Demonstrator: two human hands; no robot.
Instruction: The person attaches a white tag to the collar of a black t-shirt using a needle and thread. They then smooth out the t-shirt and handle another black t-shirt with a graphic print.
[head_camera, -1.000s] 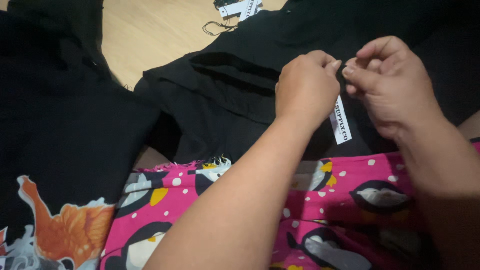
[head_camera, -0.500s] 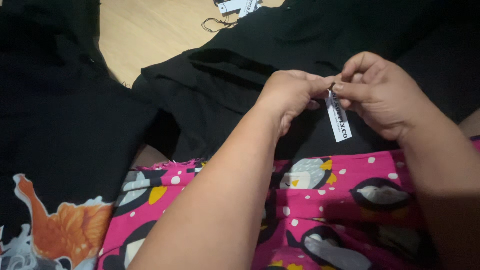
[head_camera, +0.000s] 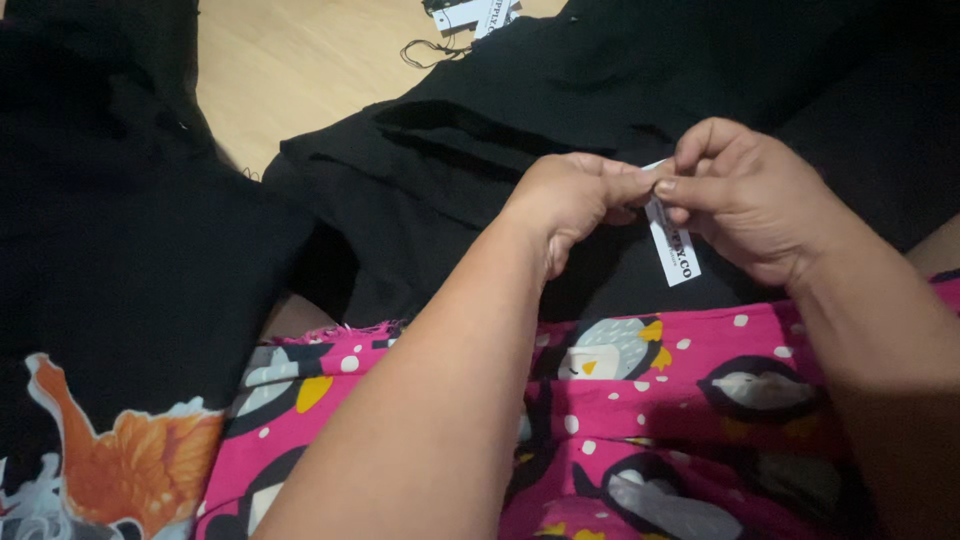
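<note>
Left hand (head_camera: 572, 200) curled almost shut, thumb and forefinger pinched at the top of a white tag (head_camera: 672, 243), just where the tag meets the black garment (head_camera: 520, 130). Right hand (head_camera: 745, 195) likewise closed to a pinch, fingertips (head_camera: 668, 186) touching the same spot from the other side, remaining fingers loosely folded. Both grips meeting at one point, probably so that the small fastening there is steadied from two sides; the fastening itself too small and too covered to make out. Tag hanging down from the pinch, slightly tilted, free along its lower end, over the dark cloth and just above the pink fabric (head_camera: 640, 420).

Garment spread across the lap and out onto a pale wooden floor (head_camera: 290, 70), lying flat and crumpled rather than lifted, likely so that the hands need carry only the tag's end. Forearms resting low over the pink fabric, printed with penguins and white dots, apparently worn on the legs. To the left, another black cloth (head_camera: 120, 240) with an orange fish print (head_camera: 130, 470) near its lower edge, well apart from the hands. At the top edge, more white tags (head_camera: 478, 14) with a loose black string (head_camera: 432, 50), lying on the floor beside the garment, apart from the work in hand.
</note>
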